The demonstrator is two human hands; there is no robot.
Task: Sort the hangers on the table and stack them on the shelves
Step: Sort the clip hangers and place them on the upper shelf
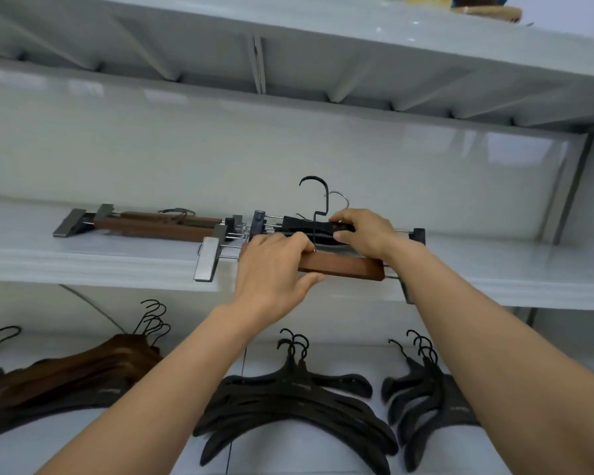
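Here your left hand (275, 269) gripped the wooden clip hanger (343, 266) at the shelf (83, 265) front edge; right hand (364, 234) pinched the black clip hanger (309, 225) behind. Best to square bars, hooks aligned, before releasing.
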